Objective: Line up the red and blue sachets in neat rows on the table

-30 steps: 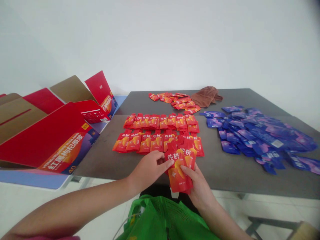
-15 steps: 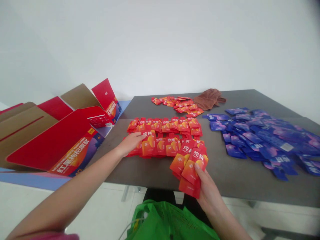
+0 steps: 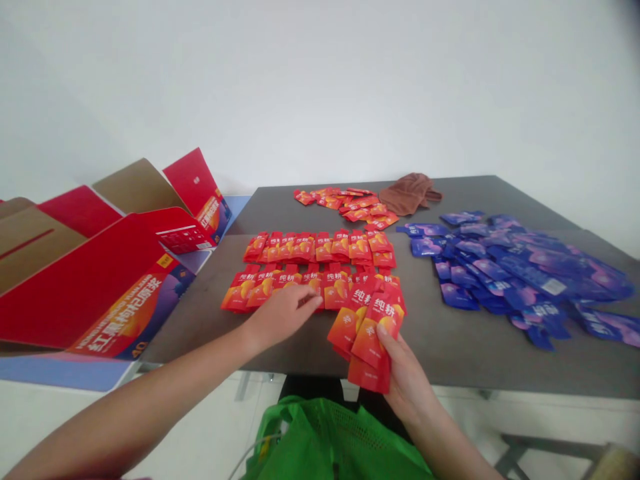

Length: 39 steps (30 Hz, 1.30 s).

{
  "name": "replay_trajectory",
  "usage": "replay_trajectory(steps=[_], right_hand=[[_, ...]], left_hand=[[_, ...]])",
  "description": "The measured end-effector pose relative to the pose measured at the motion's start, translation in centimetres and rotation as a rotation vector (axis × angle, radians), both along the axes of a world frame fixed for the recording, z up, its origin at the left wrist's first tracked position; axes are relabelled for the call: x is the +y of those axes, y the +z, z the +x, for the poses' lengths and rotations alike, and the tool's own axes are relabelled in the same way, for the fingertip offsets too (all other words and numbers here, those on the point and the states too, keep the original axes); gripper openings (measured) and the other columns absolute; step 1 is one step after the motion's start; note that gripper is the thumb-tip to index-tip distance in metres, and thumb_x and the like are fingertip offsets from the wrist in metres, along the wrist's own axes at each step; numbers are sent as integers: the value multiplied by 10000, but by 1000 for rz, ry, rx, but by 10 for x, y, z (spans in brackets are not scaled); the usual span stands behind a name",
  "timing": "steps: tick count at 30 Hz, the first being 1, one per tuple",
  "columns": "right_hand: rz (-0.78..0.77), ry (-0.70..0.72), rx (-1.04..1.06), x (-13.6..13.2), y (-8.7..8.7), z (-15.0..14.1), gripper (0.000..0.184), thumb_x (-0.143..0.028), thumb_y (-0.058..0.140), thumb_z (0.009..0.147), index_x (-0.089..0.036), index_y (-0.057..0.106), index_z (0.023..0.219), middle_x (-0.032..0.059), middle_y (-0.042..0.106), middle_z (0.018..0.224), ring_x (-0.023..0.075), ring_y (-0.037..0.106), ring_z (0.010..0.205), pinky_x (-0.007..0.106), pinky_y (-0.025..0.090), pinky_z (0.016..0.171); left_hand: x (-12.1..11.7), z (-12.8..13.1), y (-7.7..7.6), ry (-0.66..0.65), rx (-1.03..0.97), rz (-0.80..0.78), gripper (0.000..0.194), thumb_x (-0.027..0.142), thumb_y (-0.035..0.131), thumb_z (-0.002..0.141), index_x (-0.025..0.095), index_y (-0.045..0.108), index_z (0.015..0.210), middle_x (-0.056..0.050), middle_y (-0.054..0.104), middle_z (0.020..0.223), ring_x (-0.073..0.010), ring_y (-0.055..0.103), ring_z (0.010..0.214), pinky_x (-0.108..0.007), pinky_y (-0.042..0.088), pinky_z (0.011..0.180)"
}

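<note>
My right hand (image 3: 407,377) grips several red-and-orange sachets (image 3: 375,333), fanned out over the near edge of the table, with the thumb on top. My left hand (image 3: 285,313) hovers in front of the near row of red sachets (image 3: 245,288), to the left of the held ones. Its fingers are loosely curved, a gap shows between thumb and forefinger, and nothing is visible in them. Behind the near row lies a second row of overlapping red sachets (image 3: 304,247). The left hand covers part of the near row.
Open red cardboard cartons (image 3: 125,280) stand at the left on a blue surface (image 3: 65,373). Loose red sachets (image 3: 345,200) lie at the back by a brown cloth (image 3: 411,193). Blue-purple sachets (image 3: 520,267) are heaped on the right of the grey table (image 3: 440,353).
My left hand has let go of a red sachet in the near row and moved right, toward the right hand. The right hand keeps its sachets. The view has shifted slightly.
</note>
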State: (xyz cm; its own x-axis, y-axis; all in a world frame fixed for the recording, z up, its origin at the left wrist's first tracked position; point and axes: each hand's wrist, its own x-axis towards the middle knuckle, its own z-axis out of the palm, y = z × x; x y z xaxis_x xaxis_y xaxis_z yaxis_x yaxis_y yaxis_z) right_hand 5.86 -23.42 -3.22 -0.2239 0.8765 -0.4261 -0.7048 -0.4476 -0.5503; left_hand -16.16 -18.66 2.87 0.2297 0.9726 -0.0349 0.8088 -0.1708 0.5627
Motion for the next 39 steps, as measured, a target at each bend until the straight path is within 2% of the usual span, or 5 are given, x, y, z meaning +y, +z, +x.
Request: replay_trajectory(steps=[12,19,25,33,39], right_hand=[[-25,-63,-57,3,-4,7,459,-402,796,735,-235,633,1130,45,735,1078,231,706,924,383,585,832],[-45,-88,-84,6,-9,13,515,-415,823,695,-229,634,1137,54,734,1066,244,705,927,380,600,783],[-45,-78,-76,2,-6,11,436,-396,812,719,-225,649,1086,44,744,1030,210,711,868,354,596,786],[13,-24,-27,0,-4,4,396,-419,785,743,-213,672,1062,63,742,1064,227,708,903,386,568,848],[-22,0,-11,-5,-4,5,386,-429,775,750,-210,681,1054,64,745,1060,226,711,886,372,567,828]], left_hand=[[-5,7,4,125,-227,-78,392,493,466,891,189,486,645,43,437,625,-130,456,625,-259,336,601],[24,-22,-21,241,295,-30,384,408,403,932,187,575,669,-47,646,733,-210,614,736,-305,401,643],[8,-4,-7,198,648,71,353,374,420,949,141,670,858,-144,699,892,-277,657,866,-351,456,708],[-23,40,-5,-156,-62,-95,331,399,424,963,190,657,857,-19,682,834,-157,613,771,-256,414,682],[-23,52,-5,-53,-242,-230,307,356,499,890,174,549,647,29,543,622,-123,499,607,-239,335,572]])
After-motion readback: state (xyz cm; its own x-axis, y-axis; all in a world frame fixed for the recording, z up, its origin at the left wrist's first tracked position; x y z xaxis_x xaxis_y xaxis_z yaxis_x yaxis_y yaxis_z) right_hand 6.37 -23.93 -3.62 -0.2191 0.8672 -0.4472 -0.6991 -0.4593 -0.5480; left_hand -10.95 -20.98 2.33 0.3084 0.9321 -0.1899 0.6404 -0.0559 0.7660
